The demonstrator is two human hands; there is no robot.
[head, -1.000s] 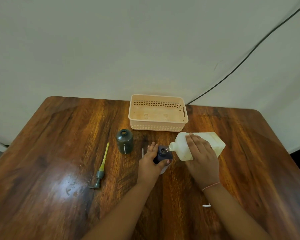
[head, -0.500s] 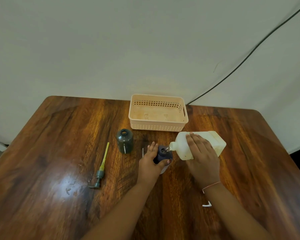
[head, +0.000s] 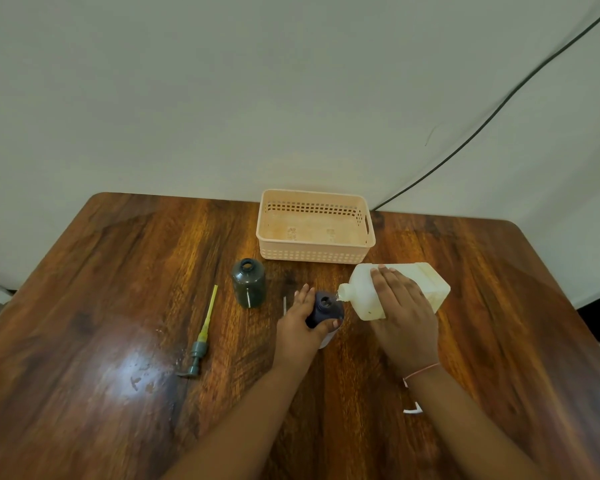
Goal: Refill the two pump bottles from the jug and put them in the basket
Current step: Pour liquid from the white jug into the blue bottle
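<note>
Left hand (head: 300, 322): wrapped round the dark blue bottle (head: 326, 306), thumb on the near side, fingers on the far side, steadying it upright on the table (head: 101, 306).
Right hand (head: 404, 310): clasped over the white jug (head: 426, 284), holding it tipped on its side, spout pointing left and slightly down.
Jug spout: right at the open neck of the dark blue bottle; possibly a thin stream between the 2, too small to confirm.
Green bottle (head: 249, 284): upright, neck open, no pump fitted, just left of the left hand; fill level unreadable.
Pump head (head: 201, 337): flat on the table with its yellow tube, left of the green bottle, well apart from both hands.
Basket (head: 312, 254): at the far edge of the table, beyond the jug, neither bottle in it yet.
Step in hand: by judgement, pouring into 1 of the 2 bottles.
Progress: roughly early to middle; 0 bottles capped, 0 in the basket.
Next move calls for: righting the jug before any overflow, a firm left grip meanwhile, then either the green bottle under the spout or a pump screwed back on.
</note>
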